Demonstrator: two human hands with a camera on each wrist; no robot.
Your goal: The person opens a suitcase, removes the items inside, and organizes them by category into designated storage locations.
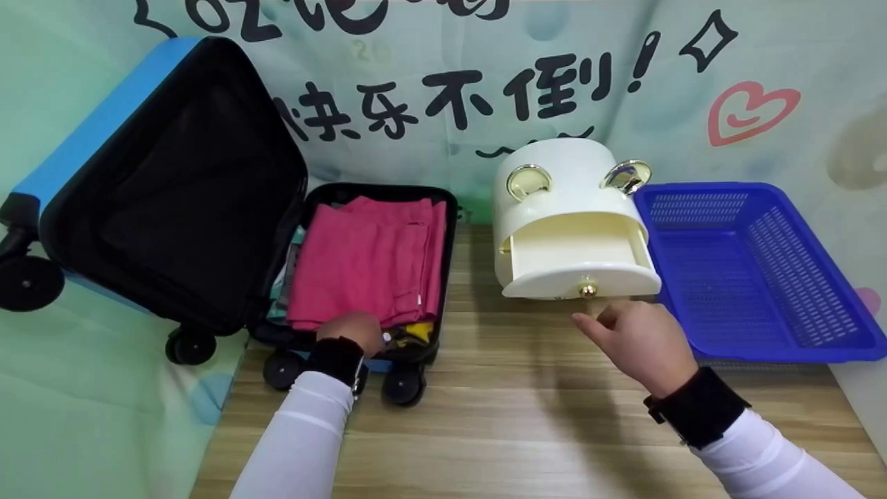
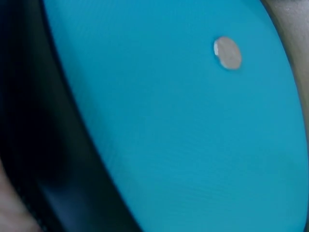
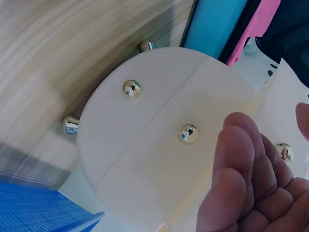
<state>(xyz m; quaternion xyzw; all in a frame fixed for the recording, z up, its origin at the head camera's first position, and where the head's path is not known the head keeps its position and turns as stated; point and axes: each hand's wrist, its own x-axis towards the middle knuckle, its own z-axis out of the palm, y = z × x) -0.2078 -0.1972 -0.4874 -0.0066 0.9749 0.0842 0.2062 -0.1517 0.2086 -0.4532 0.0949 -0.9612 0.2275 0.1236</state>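
A folded pink garment (image 1: 367, 260) lies on top of other clothes in the open suitcase (image 1: 452, 229). My left hand (image 1: 353, 329) rests at the garment's front edge, with its fingers hidden from view. In the left wrist view, the suitcase's blue side (image 2: 183, 125) fills most of the picture. A white rounded drawer cabinet (image 1: 565, 163) stands right of the suitcase, its top drawer (image 1: 575, 249) pulled out and bare inside. My right hand (image 1: 641, 343) is just in front of the drawer's gold knob (image 1: 587, 290), fingers loosely bent and thumb apart from them.
The suitcase's raised lid (image 1: 180, 187) leans left, black inside and blue outside. A blue plastic basket (image 1: 734, 277) stands right of the cabinet. Two gold round ears (image 1: 529, 182) stick up from the cabinet. A printed cloth (image 1: 443, 159) hangs behind the wooden tabletop (image 1: 485, 430).
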